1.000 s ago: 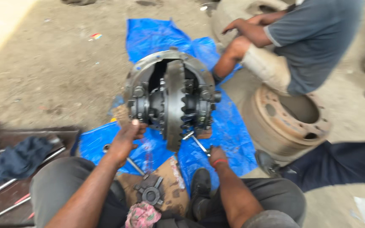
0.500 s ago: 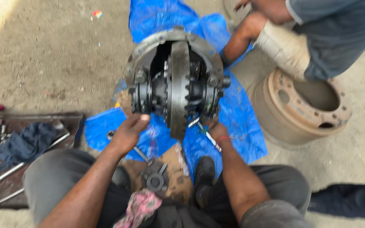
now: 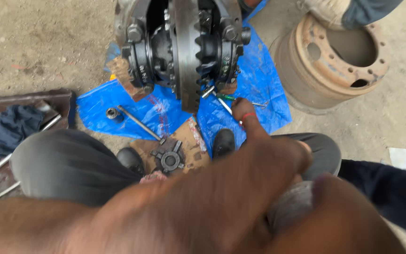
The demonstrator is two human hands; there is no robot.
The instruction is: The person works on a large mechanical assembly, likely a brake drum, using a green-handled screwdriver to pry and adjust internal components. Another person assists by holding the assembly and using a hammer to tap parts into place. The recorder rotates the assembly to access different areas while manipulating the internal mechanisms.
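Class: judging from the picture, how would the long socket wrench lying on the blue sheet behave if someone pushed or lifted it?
The socket wrench looks like solid metal, so probably stiff and heavyish. Its round shaft may roll when pushed across the blue sheet. It may be greasy, thus slippery.

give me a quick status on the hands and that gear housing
Right hand on a metal tool under the gear housing. Left hand not clearly seen; blurred forearm fills the foreground. Socket bar lies on blue tarp.

Outdoor repair yard: differential (image 3: 184, 47), rusty drum (image 3: 334, 61), dirt.
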